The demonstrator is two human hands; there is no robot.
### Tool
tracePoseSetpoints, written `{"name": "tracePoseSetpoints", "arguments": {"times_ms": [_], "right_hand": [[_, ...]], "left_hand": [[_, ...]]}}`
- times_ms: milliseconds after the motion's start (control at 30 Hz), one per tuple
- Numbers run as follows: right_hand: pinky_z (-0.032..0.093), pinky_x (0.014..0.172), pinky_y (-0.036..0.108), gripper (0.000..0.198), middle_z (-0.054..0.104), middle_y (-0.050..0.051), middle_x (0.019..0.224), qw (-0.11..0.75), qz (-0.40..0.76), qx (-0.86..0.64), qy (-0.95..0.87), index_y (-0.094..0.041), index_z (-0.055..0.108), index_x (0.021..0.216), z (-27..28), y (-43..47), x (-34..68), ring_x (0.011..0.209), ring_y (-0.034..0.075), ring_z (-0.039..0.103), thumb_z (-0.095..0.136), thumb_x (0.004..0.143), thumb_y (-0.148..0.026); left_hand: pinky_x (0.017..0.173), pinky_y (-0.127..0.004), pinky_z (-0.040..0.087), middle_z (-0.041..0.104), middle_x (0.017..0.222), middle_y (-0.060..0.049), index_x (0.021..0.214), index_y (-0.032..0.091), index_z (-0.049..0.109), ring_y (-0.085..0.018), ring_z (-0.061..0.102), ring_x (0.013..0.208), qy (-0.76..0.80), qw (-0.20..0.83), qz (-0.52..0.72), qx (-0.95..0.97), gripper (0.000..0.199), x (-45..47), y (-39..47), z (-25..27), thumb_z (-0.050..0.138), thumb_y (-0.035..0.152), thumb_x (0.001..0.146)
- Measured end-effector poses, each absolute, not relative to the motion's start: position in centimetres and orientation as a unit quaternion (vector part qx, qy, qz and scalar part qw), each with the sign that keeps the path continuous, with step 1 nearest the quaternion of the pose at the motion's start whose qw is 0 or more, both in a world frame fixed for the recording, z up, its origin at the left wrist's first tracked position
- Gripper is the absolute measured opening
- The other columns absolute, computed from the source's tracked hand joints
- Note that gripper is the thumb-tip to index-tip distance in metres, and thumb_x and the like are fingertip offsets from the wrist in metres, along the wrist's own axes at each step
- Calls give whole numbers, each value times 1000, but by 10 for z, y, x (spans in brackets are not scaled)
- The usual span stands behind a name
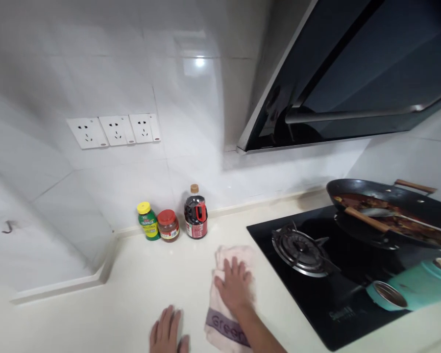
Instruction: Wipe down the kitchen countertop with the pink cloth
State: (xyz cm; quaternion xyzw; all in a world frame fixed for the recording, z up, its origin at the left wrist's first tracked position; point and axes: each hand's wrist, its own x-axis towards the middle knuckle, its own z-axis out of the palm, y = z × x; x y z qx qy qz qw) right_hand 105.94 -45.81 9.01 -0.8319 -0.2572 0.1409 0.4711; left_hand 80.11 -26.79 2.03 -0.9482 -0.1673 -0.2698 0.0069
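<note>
Cropping at the frame's bottom edge hides the left hand (167, 332) in part; it is laid flat, fingers spread, on the cream countertop (147, 284). The pale pink cloth w/ purple band (226, 321) is pressed under the flat, open right hand (234, 287), just beside the left.

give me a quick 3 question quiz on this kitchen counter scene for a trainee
1. True or false: the right hand lies flat on the cloth.
2. Which jar beside the dark sauce bottle has a yellow lid? A. green-labelled jar B. red-lidded jar
3. What does the left hand rest on?

Key
1. True: its palm is down on the pale cloth.
2. A.
3. The bare countertop, just left of the cloth; the wok sits apart on the stove.
</note>
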Motion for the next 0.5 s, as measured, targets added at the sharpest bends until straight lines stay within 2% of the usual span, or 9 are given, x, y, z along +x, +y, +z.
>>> {"name": "tracePoseSetpoints", "arguments": {"times_ms": [67,200,367,500], "right_hand": [[51,97,50,42,54,9,133,483,146,-818,-275,-19,56,130,93,-456,1055,115,27,57,64,97,-43],[53,94,46,36,56,8,130,502,148,-795,-307,-20,59,126,92,-479,1051,111,26,58,62,98,-42],[52,96,43,30,55,8,133,489,116,-801,-326,-26,61,124,86,-498,1057,114,24,57,60,99,-43],[45,105,53,40,54,9,137,460,87,-823,-323,-22,60,128,70,-509,1067,122,29,53,60,97,-48]], "left_hand": [[105,-48,45,42,155,-13,151,26,36,-30,44,139,-188,-49,-289,-937,60,800,-270,25,52,34,93],[111,-55,41,27,162,-14,153,25,29,-32,33,146,-239,-132,-339,-900,60,792,-274,29,46,32,96],[109,-56,41,30,161,-10,144,31,45,-35,34,145,-227,-80,-359,-902,53,789,-282,29,51,28,92],[114,-60,32,28,164,-8,140,32,53,-41,23,150,-212,-57,-233,-947,61,817,-296,40,64,29,81]]}}
